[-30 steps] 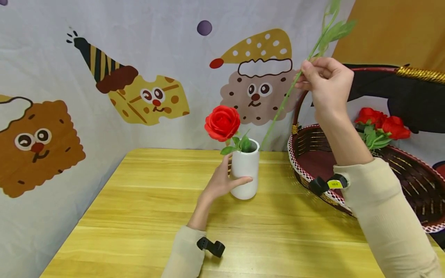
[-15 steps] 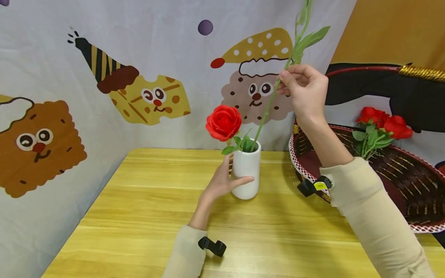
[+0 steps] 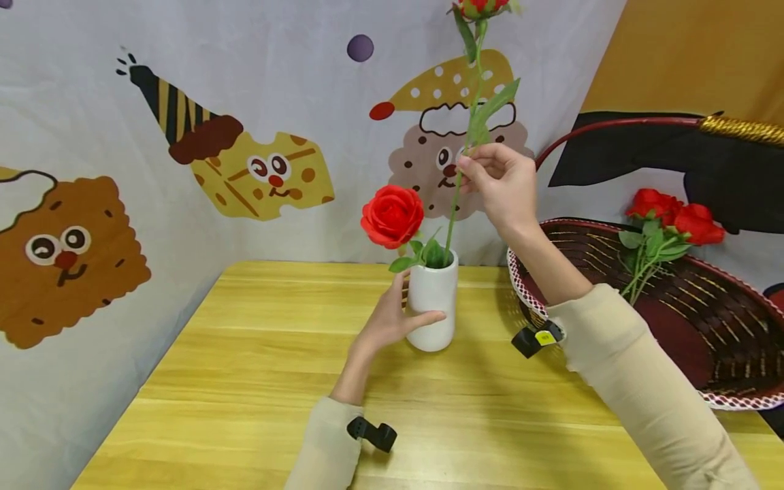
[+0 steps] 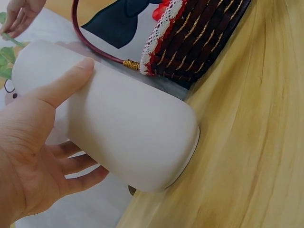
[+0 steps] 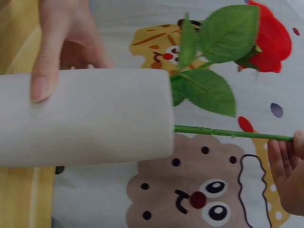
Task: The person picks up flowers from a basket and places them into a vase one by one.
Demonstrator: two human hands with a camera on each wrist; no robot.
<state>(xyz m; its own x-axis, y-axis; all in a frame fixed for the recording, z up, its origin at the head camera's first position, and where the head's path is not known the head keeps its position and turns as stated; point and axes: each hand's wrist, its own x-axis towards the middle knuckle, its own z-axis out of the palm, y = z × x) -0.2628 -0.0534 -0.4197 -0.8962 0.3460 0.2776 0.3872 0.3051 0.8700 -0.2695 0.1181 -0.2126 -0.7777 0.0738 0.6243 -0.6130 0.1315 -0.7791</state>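
A white cylindrical vase (image 3: 432, 299) stands upright on the wooden table. My left hand (image 3: 388, 318) holds it from the left, thumb across the front and the other fingers behind; the left wrist view shows this grip on the vase (image 4: 133, 123) closely. One red rose (image 3: 392, 216) with green leaves leans left out of the mouth. Above the vase, my right hand (image 3: 507, 190) pinches the long green stem of a second rose (image 3: 454, 214) between thumb and fingers. That stem's lower end is hidden inside the mouth, and its red bloom is cut off by the head view's top edge.
To the right sits a dark woven basket (image 3: 744, 333) with lace trim and an arched handle (image 3: 637, 121). Several red roses (image 3: 695, 223) lie in it. A cloth backdrop (image 3: 294, 82) with cartoon prints hangs behind the table (image 3: 257, 381).
My right hand has moved left and down, bringing the second rose's stem from beside the vase into its mouth. The bloom has come into view at the top. My left hand stays on the vase.
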